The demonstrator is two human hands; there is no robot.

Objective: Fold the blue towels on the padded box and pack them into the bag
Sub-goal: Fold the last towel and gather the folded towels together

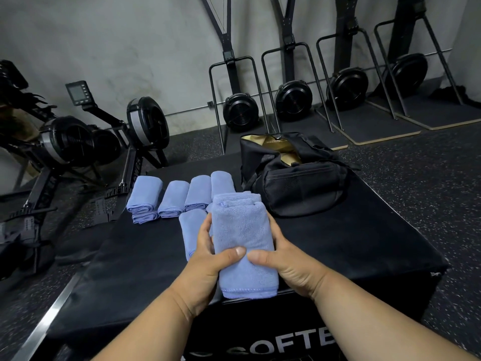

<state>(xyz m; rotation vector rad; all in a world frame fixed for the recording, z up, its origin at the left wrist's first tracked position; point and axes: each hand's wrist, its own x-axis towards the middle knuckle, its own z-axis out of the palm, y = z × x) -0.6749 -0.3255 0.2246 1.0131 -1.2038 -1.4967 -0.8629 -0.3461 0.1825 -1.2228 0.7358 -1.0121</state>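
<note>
A folded blue towel (243,241) is held above the black padded box (351,246). My left hand (208,261) grips its left side and my right hand (281,259) grips its right side, thumbs on top. Several other folded blue towels (174,195) lie in a row on the box's far left part, and one more (191,230) lies partly hidden behind my left hand. The black bag (299,183) stands open on the far right part of the box, its tan lining showing.
Rowing machines (78,142) stand on the floor to the left. Ski-type exercise machines (242,110) line the back wall. Speckled rubber floor (416,165) surrounds the box. A metal rail (39,327) runs at lower left.
</note>
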